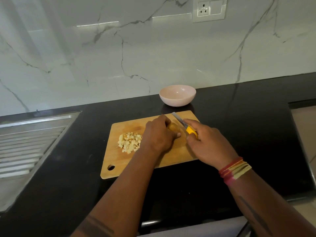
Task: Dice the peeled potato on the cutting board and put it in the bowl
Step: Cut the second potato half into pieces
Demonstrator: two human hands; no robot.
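Currently left hand (159,134) fingers are clamping the potato (174,128) mid cutting board (153,144) to steady it, right hand (205,142) fingers are gripping the knife (185,126) just beside it, diced pile (130,142) is sitting aside left, keeping the cut zone free.

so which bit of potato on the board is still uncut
The potato piece under the left hand, beside the knife in the right hand. It is one whole chunk; the diced potato lies in a pile of small cubes further left.

Pink bowl (177,95), yellow-handled knife (185,126)
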